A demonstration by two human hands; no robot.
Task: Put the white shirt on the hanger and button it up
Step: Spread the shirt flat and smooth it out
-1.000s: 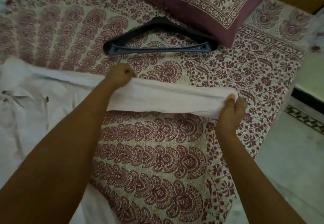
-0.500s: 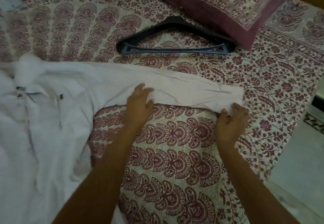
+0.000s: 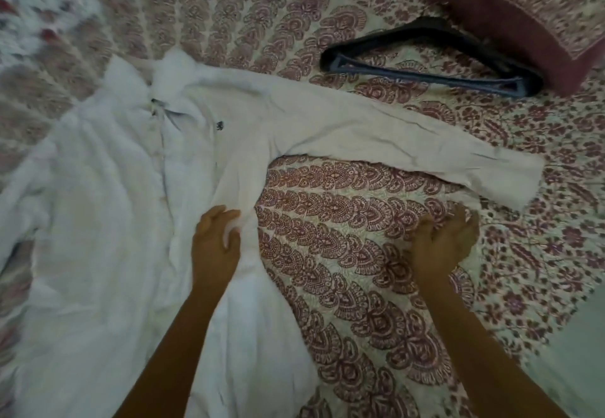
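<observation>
On the near side of the bed, both hands have come off the sleeve. The left hand now pinches a fold at the side of the white shirt; the right hand rests loosely curled, holding nothing. Beyond, the sleeve lies flat, so spreading seems done. The black hanger lies untouched beside the pillow.

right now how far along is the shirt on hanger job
Done: the white shirt lies spread front-up on the bedspread, one sleeve stretched out flat. In hand: the left hand grips a fold at its side; the right hand rests on the bedspread, holding nothing. Left: the hanger lies bare beside the pillow, not yet in the shirt; buttoning follows.
</observation>
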